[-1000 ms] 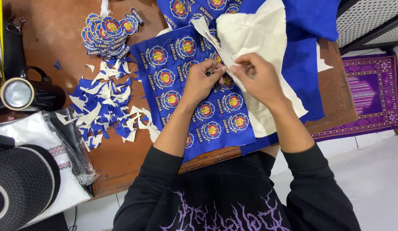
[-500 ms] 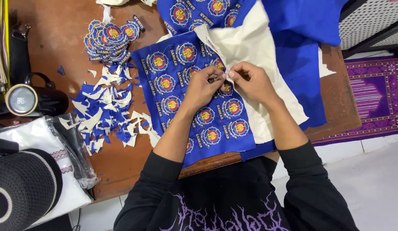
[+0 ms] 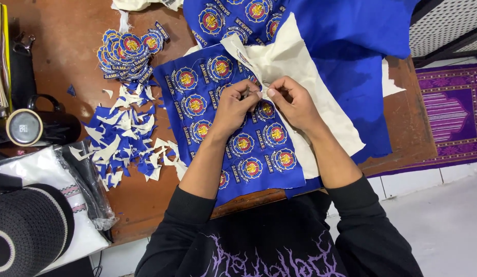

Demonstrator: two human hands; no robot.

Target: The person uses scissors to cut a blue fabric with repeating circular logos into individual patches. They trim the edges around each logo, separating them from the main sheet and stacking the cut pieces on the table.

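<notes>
Head view: the left hand point(image 3: 237, 105) and right hand point(image 3: 292, 102) are closed in pinch grips at the edge where the cream backing point(image 3: 300, 66) meets the blue patch sheet point(image 3: 228, 128), lying mid-table. A small dark item is glimpsed in the left fingers; unidentifiable. Peeling is best kept low and slow, sheet held flat. Offcuts point(image 3: 123, 143) and cut patches point(image 3: 126, 51) lie left.
</notes>
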